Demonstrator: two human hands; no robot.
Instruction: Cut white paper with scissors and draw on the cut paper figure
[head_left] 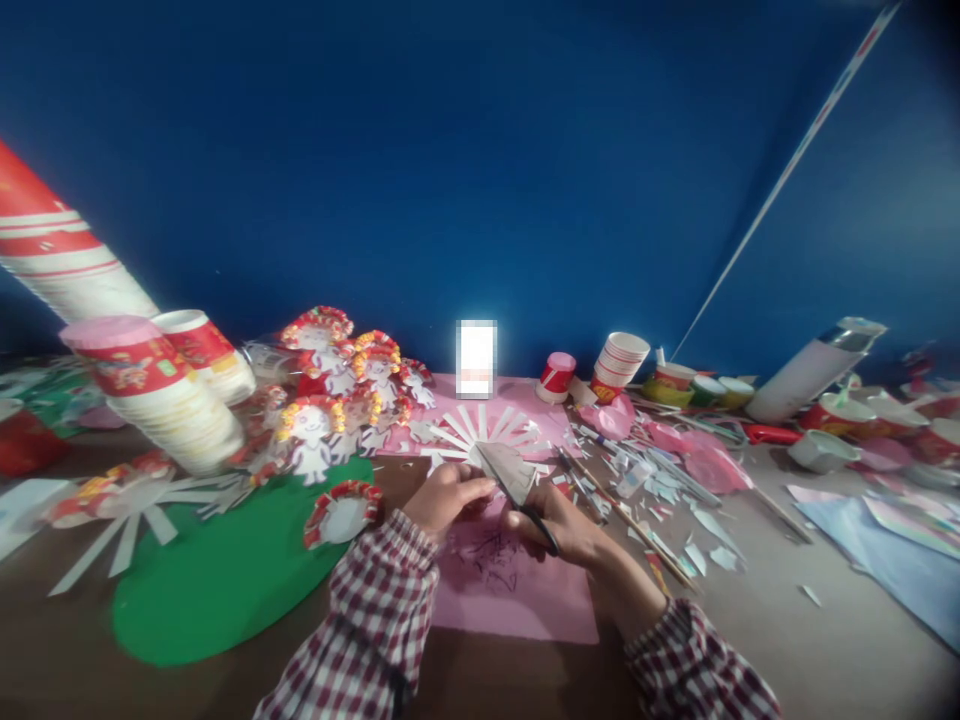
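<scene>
Holding the black-handled scissors [546,532] in my curled right fingers [559,512], I pinch pale paper [511,468] with my left fingers [466,490] beside the dark blade. Both are above the pink sheet [532,612], in front of the worktop's [765,620] back edge. A fan of white strips [484,428] splays toward that edge; I cannot tell whether my paper joins it. To my left lie a green oval [225,590] and paper figures [311,447]; to my right, white scraps [656,485] litter the worktop, with stacked cups [621,362] near its back edge.
</scene>
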